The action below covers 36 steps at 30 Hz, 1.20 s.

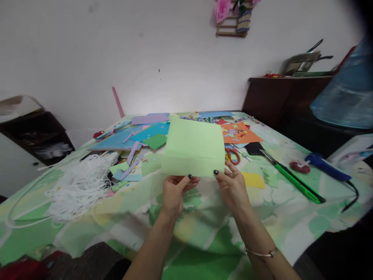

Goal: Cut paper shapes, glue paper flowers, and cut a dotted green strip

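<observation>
A light green sheet of paper (194,144) is held up above the table, its near edge toward me and a faint crease across its lower part. My left hand (175,192) pinches the near edge left of the middle, thumb on top and fingers beneath. At the near right corner, my right hand (233,186) grips the same sheet, thumb on top. Just beyond the right hand lie red-handled scissors (233,155), partly hidden by the sheet. A yellow piece of paper (253,180) rests to the right of that hand.
White cord (84,186) lies heaped at left beside coloured paper scraps (131,163). An orange sheet (243,133) bears small cuttings. To the right are a green utility knife (297,181) and a blue corded tool (326,165). A large water bottle (346,93) stands at far right.
</observation>
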Motion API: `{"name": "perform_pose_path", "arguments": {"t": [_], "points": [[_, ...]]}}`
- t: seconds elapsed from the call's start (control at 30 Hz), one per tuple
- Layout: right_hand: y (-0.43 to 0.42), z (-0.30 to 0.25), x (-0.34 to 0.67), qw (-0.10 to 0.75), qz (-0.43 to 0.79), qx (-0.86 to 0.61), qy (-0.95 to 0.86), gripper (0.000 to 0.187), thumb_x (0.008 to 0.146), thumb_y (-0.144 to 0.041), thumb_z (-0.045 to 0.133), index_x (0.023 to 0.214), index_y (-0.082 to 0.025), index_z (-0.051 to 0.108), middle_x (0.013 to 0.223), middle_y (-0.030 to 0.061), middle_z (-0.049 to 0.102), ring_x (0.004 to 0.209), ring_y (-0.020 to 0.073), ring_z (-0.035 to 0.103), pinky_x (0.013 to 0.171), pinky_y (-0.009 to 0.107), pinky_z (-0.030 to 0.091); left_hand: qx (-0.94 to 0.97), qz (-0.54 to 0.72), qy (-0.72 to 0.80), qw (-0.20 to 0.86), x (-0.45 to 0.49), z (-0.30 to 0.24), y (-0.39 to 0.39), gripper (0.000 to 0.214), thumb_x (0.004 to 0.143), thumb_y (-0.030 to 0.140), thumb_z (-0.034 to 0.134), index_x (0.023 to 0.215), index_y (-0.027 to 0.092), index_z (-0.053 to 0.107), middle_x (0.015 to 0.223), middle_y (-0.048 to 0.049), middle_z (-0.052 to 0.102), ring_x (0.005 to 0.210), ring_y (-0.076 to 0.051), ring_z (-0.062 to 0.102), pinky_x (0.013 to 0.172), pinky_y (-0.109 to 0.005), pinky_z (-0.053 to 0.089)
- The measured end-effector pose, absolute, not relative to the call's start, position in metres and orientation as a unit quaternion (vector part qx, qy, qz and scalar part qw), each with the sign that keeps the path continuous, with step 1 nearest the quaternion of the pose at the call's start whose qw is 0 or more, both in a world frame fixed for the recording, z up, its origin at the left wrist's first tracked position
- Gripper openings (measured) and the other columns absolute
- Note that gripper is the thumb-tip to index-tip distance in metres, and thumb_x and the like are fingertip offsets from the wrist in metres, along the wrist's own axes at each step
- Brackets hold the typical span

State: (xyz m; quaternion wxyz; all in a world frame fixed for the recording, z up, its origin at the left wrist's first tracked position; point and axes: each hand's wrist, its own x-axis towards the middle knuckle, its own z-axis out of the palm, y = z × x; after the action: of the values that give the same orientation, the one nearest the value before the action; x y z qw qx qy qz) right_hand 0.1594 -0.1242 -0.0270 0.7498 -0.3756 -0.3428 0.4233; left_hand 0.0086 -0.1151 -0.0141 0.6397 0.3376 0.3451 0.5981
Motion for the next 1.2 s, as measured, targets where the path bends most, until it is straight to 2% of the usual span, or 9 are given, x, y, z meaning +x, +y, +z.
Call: {"name": "perform_pose_path", "arguments": {"t": [0.23,0.37,0.53,0.67,0.77,0.83,0.93,1.03,1.2], "points": [[-0.14,-0.038,0.152,0.779,0.436,-0.348,-0.288,0.039,0.061,-0.015,0.073,0.1,-0.019,0.067,0.095,0.0047,0.074,0.082,0.0155,0.068,0.076,0.028,0.054,0.304,0.605,0.379,0.631,0.01,-0.03,-0.123,0.041,0.06,0.03,0.079,0.096,0.016,0.067,0.101,-0.0084,0.072,0.06,-0.018,0.07,0.042,-0.023,0.056],[-0.148,-0.044,0.145,0.784,0.452,-0.333,-0.266,0.043,0.061,-0.018,0.077,0.103,-0.021,0.068,0.096,0.0043,0.075,0.081,0.0153,0.068,0.073,0.027,0.054,0.296,0.642,0.39,0.591,0.015,-0.036,-0.123,0.048,0.064,0.027,0.079,0.108,0.019,0.064,0.121,-0.0088,0.065,0.087,-0.02,0.07,0.053,-0.022,0.06],[-0.155,-0.043,0.131,0.698,0.435,-0.435,-0.366,0.014,0.06,-0.024,0.079,0.067,-0.015,0.07,0.061,0.0045,0.071,0.057,0.0173,0.065,0.059,0.029,0.054,0.322,0.656,0.407,0.548,0.023,-0.043,-0.124,0.042,0.069,0.032,0.076,0.108,0.019,0.064,0.115,-0.0078,0.068,0.083,-0.018,0.07,0.058,-0.026,0.061],[-0.156,-0.041,0.124,0.666,0.405,-0.469,-0.415,0.013,0.064,-0.027,0.075,0.07,-0.016,0.074,0.068,0.0064,0.074,0.063,0.0205,0.069,0.065,0.032,0.056,0.417,0.612,0.482,0.468,0.02,-0.048,-0.125,0.031,0.076,0.043,0.069,0.093,0.018,0.069,0.101,-0.0077,0.073,0.088,-0.021,0.07,0.084,-0.036,0.058],[-0.156,-0.041,0.122,0.656,0.375,-0.492,-0.432,0.012,0.068,-0.027,0.07,0.066,-0.016,0.073,0.066,0.0065,0.074,0.06,0.0202,0.069,0.062,0.031,0.056,0.449,0.59,0.501,0.447,0.014,-0.048,-0.126,0.025,0.065,0.036,0.08,0.082,0.021,0.071,0.096,-0.0054,0.074,0.106,-0.024,0.064,0.107,-0.041,0.042],[-0.156,-0.043,0.121,0.653,0.359,-0.508,-0.433,0.011,0.068,-0.026,0.069,0.064,-0.016,0.072,0.063,0.0058,0.073,0.057,0.0196,0.068,0.058,0.029,0.054,0.467,0.581,0.5,0.441,0.012,-0.047,-0.128,0.025,0.059,0.032,0.084,0.079,0.023,0.072,0.096,-0.0029,0.074,0.111,-0.025,0.061,0.113,-0.041,0.035],[-0.156,-0.045,0.12,0.65,0.328,-0.535,-0.429,0.012,0.067,-0.023,0.068,0.057,-0.017,0.069,0.057,0.004,0.071,0.054,0.0185,0.066,0.055,0.027,0.051,0.489,0.568,0.489,0.447,0.012,-0.048,-0.129,0.016,0.064,0.035,0.081,0.069,0.023,0.07,0.086,-0.0017,0.074,0.097,-0.023,0.066,0.108,-0.04,0.04],[-0.155,-0.047,0.122,0.652,0.296,-0.562,-0.415,0.013,0.065,-0.021,0.067,0.052,-0.016,0.067,0.052,0.0032,0.068,0.05,0.0175,0.063,0.052,0.026,0.047,0.489,0.561,0.473,0.472,0.012,-0.053,-0.127,0.025,0.067,0.038,0.078,0.054,0.021,0.065,0.067,-0.002,0.07,0.072,-0.019,0.067,0.092,-0.036,0.051],[-0.153,-0.05,0.146,0.679,0.277,-0.567,-0.375,0.007,0.064,-0.021,0.067,0.063,-0.015,0.069,0.056,0.0028,0.069,0.054,0.017,0.065,0.057,0.027,0.05,0.427,0.584,0.452,0.522,0.007,-0.057,-0.122,0.024,0.06,0.037,0.08,0.06,0.017,0.068,0.058,-0.0012,0.066,0.055,-0.014,0.062,0.061,-0.028,0.054]]}}
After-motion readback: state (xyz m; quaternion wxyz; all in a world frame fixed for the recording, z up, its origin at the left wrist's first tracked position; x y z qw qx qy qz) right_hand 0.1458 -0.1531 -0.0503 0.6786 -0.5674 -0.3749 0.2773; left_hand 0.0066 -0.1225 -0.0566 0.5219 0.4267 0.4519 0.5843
